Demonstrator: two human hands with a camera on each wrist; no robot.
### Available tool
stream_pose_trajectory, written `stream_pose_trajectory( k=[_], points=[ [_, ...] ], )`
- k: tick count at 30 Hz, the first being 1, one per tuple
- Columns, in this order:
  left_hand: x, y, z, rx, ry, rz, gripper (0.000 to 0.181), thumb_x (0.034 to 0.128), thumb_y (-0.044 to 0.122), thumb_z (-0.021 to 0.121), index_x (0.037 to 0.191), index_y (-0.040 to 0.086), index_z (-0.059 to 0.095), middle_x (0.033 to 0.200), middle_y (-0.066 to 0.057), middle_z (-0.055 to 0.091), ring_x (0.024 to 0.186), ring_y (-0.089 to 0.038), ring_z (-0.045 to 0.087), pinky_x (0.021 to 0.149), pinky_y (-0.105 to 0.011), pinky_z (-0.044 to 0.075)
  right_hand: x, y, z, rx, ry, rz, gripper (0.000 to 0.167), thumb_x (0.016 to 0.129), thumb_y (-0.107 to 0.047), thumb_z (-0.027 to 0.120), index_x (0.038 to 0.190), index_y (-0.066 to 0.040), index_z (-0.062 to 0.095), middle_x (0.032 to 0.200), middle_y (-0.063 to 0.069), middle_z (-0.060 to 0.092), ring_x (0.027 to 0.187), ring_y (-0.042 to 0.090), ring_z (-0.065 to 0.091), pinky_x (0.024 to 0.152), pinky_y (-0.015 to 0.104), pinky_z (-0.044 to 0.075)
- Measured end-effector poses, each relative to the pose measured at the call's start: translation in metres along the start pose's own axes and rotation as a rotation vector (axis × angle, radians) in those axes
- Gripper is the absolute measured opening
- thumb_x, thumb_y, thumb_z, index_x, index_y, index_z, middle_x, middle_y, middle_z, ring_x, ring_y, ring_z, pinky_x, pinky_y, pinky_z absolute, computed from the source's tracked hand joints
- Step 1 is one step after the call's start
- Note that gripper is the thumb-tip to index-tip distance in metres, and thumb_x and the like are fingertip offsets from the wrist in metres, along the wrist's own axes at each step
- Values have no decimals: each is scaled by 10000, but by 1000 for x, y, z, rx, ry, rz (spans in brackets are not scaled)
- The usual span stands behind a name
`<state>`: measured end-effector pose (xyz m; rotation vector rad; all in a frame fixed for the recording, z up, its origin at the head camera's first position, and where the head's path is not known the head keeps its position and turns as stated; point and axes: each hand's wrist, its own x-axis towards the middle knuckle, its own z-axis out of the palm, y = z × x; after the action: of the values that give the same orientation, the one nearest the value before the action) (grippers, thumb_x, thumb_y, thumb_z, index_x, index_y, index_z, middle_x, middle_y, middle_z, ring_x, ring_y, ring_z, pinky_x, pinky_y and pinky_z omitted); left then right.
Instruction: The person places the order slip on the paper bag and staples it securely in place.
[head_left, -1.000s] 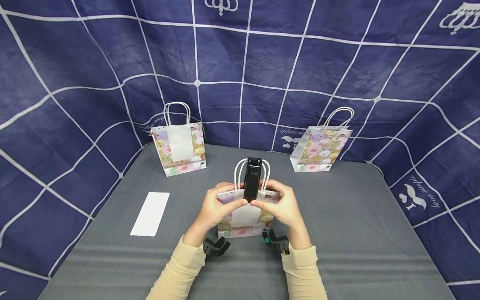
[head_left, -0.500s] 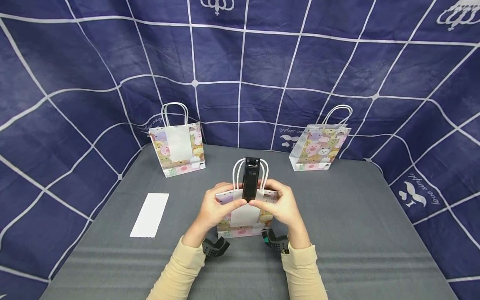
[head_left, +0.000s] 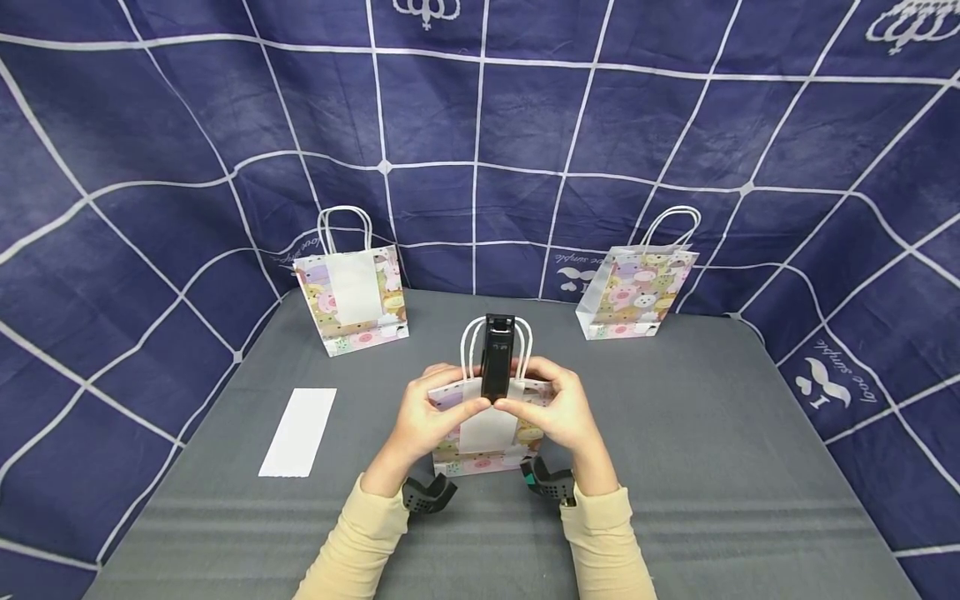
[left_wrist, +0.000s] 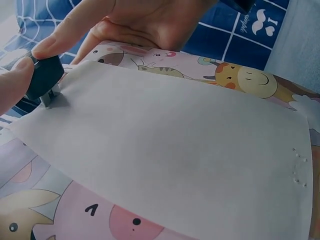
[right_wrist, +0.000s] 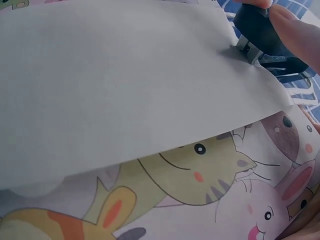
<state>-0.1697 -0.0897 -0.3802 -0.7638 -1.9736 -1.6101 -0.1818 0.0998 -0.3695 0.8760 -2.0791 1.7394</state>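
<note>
Both hands, left (head_left: 420,417) and right (head_left: 561,412), pinch a black stapler (head_left: 497,358), thumbs on its near end, over the top edge of a white sheet (head_left: 487,433) on the nearest patterned bag (head_left: 445,460). Around the hands on the grey bench (head_left: 720,467): a white slip (head_left: 297,433) at nine o'clock, a sheet-fronted bag (head_left: 356,336) at ten, another bag (head_left: 639,293) at two.
</note>
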Motion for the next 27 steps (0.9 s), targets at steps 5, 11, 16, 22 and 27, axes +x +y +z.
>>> stream_pose_trajectory(
  k=[5, 11, 16, 22, 27],
  points=[
    [0, 1, 0, 18, 12, 12, 347, 623, -140, 779, 951, -106, 672, 846, -179, 673, 847, -289, 577, 812, -292, 421, 0, -1, 2, -13, 3, -14, 386, 615, 197, 757, 967, 116, 621, 891, 206, 662, 859, 74, 607, 769, 214, 483],
    [-3, -10, 0, 26, 33, 67, 358, 617, -118, 790, 954, -75, 678, 849, -165, 682, 823, -292, 570, 807, -323, 401, 1, -2, 6, 17, 19, -22, 370, 608, 223, 747, 940, 129, 614, 872, 145, 669, 845, 49, 604, 753, 199, 488],
    [-7, -31, 2, 36, 55, 122, 346, 634, -55, 811, 959, -32, 697, 843, -107, 696, 805, -244, 574, 806, -326, 391, 1, -3, 9, 49, 29, -21, 346, 612, 235, 740, 916, 134, 609, 859, 65, 676, 803, 60, 605, 705, 203, 496],
    [-6, -33, 2, 32, 56, 147, 337, 635, -38, 818, 950, -25, 699, 828, -101, 693, 799, -234, 583, 821, -329, 385, 2, -2, 9, 47, 37, -30, 334, 612, 231, 742, 904, 129, 615, 860, 8, 673, 791, 68, 603, 699, 202, 495],
    [-2, -14, 0, 27, 40, 111, 339, 609, -105, 800, 924, -56, 684, 799, -139, 677, 794, -266, 557, 816, -344, 365, -1, 15, 6, 20, 14, -23, 369, 615, 198, 769, 942, 93, 634, 885, 68, 680, 818, 73, 611, 717, 213, 500]
  ],
)
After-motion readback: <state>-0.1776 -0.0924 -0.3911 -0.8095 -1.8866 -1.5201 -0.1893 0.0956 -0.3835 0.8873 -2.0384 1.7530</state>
